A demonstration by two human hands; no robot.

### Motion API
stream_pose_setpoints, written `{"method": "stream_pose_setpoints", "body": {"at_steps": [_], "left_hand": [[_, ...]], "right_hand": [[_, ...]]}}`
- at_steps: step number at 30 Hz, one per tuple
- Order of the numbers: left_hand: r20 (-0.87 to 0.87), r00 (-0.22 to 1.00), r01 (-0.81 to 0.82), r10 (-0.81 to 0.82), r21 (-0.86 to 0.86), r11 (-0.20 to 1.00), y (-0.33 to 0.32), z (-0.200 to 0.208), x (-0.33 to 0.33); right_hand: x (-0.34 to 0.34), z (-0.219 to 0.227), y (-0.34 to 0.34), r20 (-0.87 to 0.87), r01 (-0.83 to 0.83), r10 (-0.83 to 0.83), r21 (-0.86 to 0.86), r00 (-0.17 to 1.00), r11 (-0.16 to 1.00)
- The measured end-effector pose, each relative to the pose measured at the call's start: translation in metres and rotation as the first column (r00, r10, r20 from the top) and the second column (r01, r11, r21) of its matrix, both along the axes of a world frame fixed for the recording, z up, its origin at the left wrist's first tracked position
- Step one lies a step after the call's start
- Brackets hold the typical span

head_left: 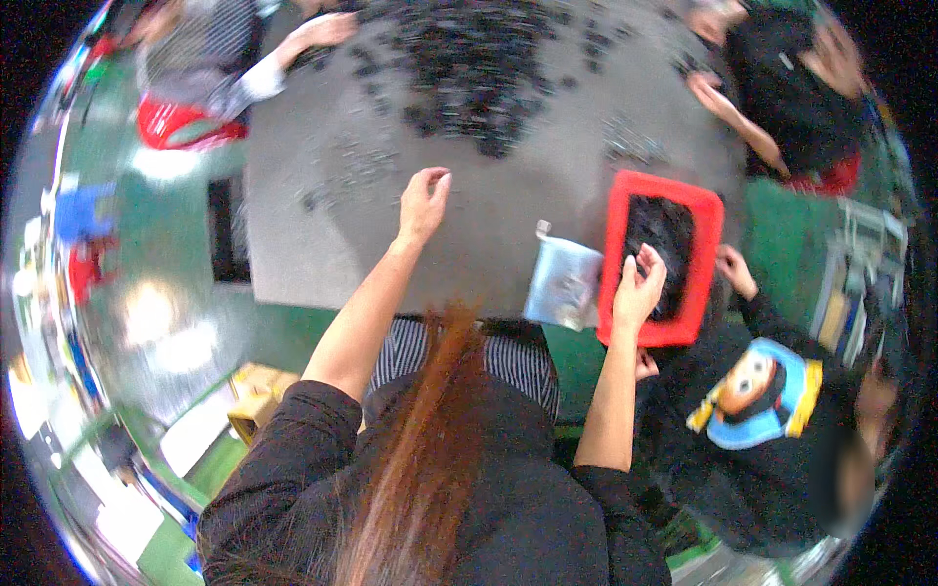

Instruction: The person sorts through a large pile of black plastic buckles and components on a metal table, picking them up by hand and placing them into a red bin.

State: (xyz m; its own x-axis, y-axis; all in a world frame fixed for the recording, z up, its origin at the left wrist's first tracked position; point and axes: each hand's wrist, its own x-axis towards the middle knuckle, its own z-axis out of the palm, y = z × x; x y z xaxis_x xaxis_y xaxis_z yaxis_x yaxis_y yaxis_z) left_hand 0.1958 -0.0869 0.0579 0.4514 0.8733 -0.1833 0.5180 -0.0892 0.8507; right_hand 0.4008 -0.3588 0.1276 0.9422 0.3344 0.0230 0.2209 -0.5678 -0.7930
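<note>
My left hand (424,207) is above the grey table (322,244), its fingers curled together. Whatever they may pinch is too small or hidden to make out. Over the red plastic tray (711,264) reaches my right hand (640,285), thumb and fingers apart, with nothing visible between them. Black small parts (669,227) lie inside the tray. Just left of it, a pale blue pouch (564,281) rests at the table's near edge. A large heap of black small parts (469,68) covers the far middle of the table.
Small shiny pieces are scattered in a left patch (357,164) and a right patch (630,142). A co-worker's hand (738,272) is at the tray's right side. Other people's hands (327,31) work at the far left and far right (711,93). Red stools (186,125) stand beside the table.
</note>
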Motion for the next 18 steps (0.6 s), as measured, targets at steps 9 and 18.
{"method": "stream_pose_setpoints", "body": {"at_steps": [9, 18], "left_hand": [[-0.413, 0.774, -0.365, 0.480, 0.328, 0.871, 0.088, -0.026, -0.249], [-0.056, 0.987, -0.144, 0.152, 0.129, 0.981, 0.086, -0.016, -0.247]], "right_hand": [[-0.219, -0.035, 0.222, -0.148, -0.671, 0.664, 0.002, 0.733, 0.742], [-0.304, -0.032, 0.264, -0.274, -0.709, 0.687, 0.027, 0.673, 0.705]]}}
